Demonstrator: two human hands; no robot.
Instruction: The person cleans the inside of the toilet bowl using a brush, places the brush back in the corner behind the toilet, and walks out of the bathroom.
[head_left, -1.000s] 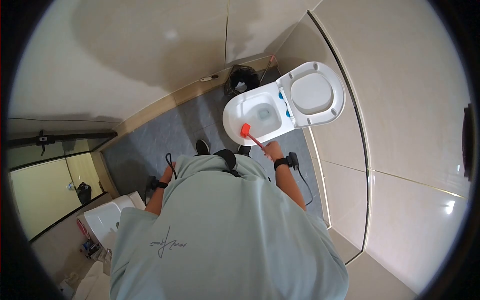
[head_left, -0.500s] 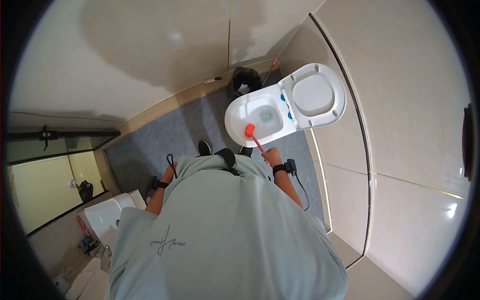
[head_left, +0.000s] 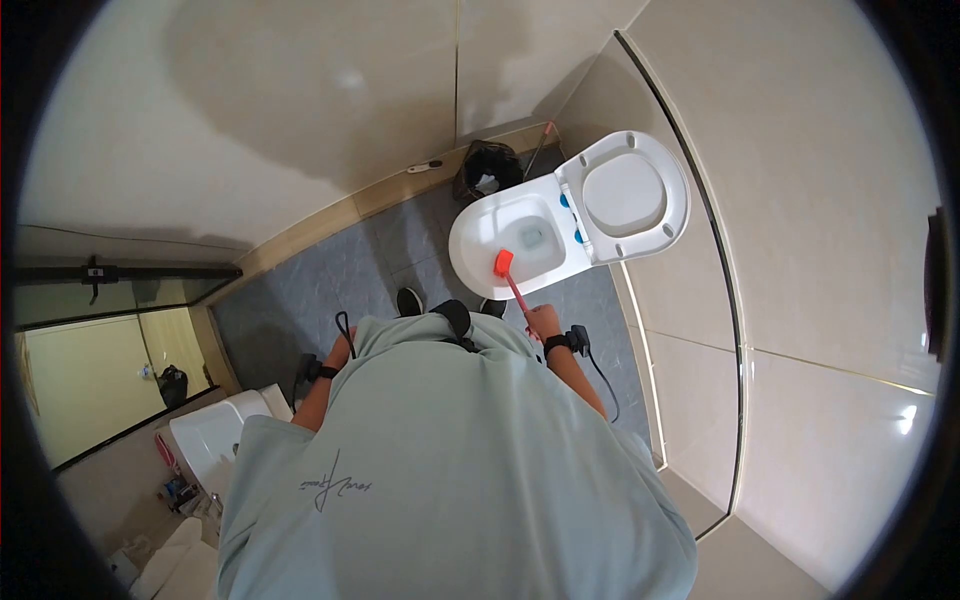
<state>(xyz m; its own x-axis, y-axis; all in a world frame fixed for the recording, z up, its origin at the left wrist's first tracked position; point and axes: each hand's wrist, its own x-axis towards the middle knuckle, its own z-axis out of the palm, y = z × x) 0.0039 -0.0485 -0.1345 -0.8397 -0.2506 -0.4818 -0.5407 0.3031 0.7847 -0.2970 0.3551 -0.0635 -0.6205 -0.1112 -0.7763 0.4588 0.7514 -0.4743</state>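
Right hand (head_left: 543, 322) has its fingers wrapped round the red toilet brush (head_left: 504, 264), its head at the toilet bowl's (head_left: 460, 248) near inner side; looks like scrubbing, and the next stroke calls for a steady wrist. Left hand's (head_left: 341, 352) fingers? Hidden, can't tell.

1. Clock centre, as viewed: toilet bowl (head_left: 496, 214).
2. Raised lid (head_left: 625, 193): adjoining, 2 o'clock.
3. Bin (head_left: 470, 176): floor, just beside, 11 o'clock.
4. Brush (head_left: 503, 264): head within the rim outline, 7 o'clock; handle crosses the rim to the right hand (head_left: 544, 322), between 5 and 6.
5. Left hand (head_left: 340, 349): 8 o'clock, well apart.
6. Sink (head_left: 205, 432): 8 o'clock, beyond that hand.
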